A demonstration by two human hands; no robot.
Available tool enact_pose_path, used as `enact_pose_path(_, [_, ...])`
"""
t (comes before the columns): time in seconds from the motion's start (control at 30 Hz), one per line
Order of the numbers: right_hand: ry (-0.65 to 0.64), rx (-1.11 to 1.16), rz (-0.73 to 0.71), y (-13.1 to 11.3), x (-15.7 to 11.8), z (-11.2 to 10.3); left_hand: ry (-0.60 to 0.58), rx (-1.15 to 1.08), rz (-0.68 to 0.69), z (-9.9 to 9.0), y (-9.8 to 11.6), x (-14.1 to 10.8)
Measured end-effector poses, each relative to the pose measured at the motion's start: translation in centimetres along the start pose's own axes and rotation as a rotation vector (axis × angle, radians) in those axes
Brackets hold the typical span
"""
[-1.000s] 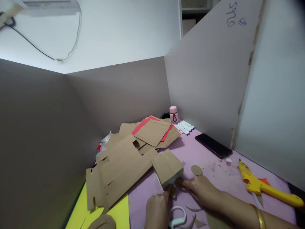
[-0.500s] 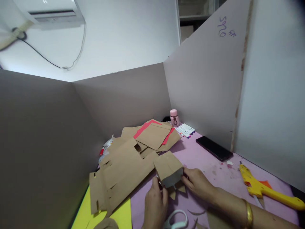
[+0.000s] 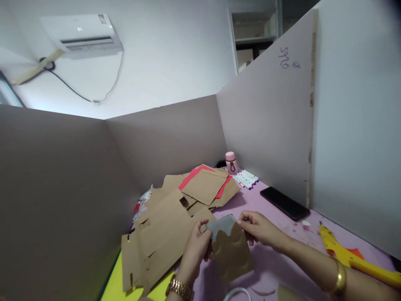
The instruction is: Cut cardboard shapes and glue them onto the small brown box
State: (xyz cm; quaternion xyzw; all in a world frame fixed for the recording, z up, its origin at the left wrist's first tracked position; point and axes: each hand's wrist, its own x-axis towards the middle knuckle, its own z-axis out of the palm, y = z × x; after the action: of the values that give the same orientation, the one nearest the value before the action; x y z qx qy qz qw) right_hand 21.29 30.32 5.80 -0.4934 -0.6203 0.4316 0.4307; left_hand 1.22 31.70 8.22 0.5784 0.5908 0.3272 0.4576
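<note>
A small brown cardboard box [image 3: 233,255] with a scalloped edge and a grey inside is held up between both hands over the pink tabletop. My left hand [image 3: 199,242] pinches its upper left edge, fingers closed. At the upper right corner, my right hand [image 3: 255,228] grips it between thumb and fingers. The scalloped side faces me, with the grey inner face showing above it. Below the box, the white loop of a scissors handle [image 3: 237,292] shows at the bottom edge, and curved brown offcuts [image 3: 262,292] lie beside it.
Flat cardboard pieces [image 3: 166,234] and a stack with red sheets [image 3: 203,184] lie left and behind. A pink bottle [image 3: 231,163], white markers [image 3: 247,179] and a black phone [image 3: 284,203] line the right side. A yellow glue gun [image 3: 341,251] lies far right. Grey panels [image 3: 166,138] surround the table.
The box has been turned over, so its scalloped edge now points up instead of down. Both hands have risen slightly with it. The camera view has tilted upward.
</note>
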Motion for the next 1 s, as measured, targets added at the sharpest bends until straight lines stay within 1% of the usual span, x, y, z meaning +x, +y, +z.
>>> enact_pose_path(0.07, [-0.003,0.004,-0.011,0.5,-0.6,0.1,0.016,-0.015,0.015,0.0,-0.5,-0.3])
enact_pose_path(0.17, [-0.002,-0.01,-0.068,0.5,-1.9,0.1,0.033,-0.022,0.044,0.0,-1.1,-0.8])
enact_pose_path(0.3, [-0.012,-0.207,-0.209,0.2,-3.1,0.5,0.033,-0.012,0.095,0.0,-1.6,-1.3])
enact_pose_path(0.4, [-0.001,-0.292,-0.241,0.2,-3.4,1.1,0.085,0.011,0.213,-0.1,-1.7,-2.0])
enact_pose_path(0.5, [0.007,-0.338,-0.252,0.3,-3.3,1.6,0.161,0.13,0.394,-0.4,-1.5,-3.3])
enact_pose_path(0.57, [0.008,-0.363,-0.261,0.4,-3.3,1.7,0.154,0.252,0.515,-0.4,-1.2,-4.0])
enact_pose_path(0.63, [0.005,-0.378,-0.268,0.4,-3.2,1.8,0.115,0.318,0.576,-0.3,-1.0,-4.5])
enact_pose_path(0.7, [-0.002,-0.386,-0.273,0.4,-3.2,1.8,0.09,0.307,0.547,-0.1,-1.1,-4.5])
enact_pose_path(0.83, [-0.032,-0.39,-0.283,0.5,-3.4,1.7,0.103,0.261,0.449,0.3,-1.7,-4.2])
enact_pose_path(1.0, [-0.057,-0.395,-0.288,0.3,-3.5,1.5,0.09,0.184,0.44,0.5,-2.3,-4.2])
